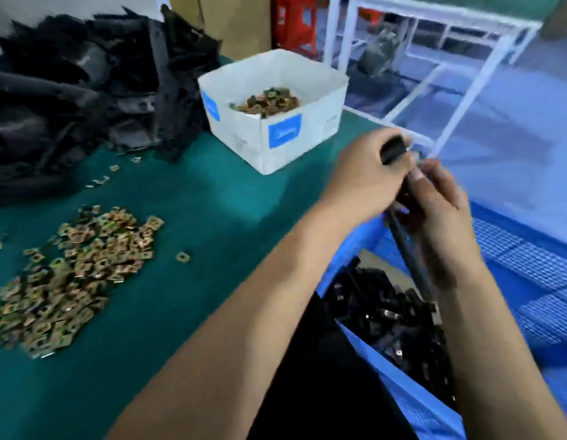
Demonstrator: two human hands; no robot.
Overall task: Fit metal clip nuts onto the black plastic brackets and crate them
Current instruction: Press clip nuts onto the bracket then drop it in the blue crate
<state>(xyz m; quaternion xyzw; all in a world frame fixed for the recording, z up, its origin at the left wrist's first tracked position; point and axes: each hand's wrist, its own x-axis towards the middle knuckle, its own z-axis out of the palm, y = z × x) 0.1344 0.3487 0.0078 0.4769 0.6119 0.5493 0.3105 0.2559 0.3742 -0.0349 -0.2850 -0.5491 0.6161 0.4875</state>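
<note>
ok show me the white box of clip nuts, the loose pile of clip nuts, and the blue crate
white box [283,144]: head view, front right wall.
loose pile of clip nuts [75,274]: head view, middle of pile.
blue crate [412,404]: head view, near wall.

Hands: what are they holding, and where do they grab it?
Both hold one long black bracket over the blue crate. The left hand grips its top end; the right hand holds it just below.
</note>
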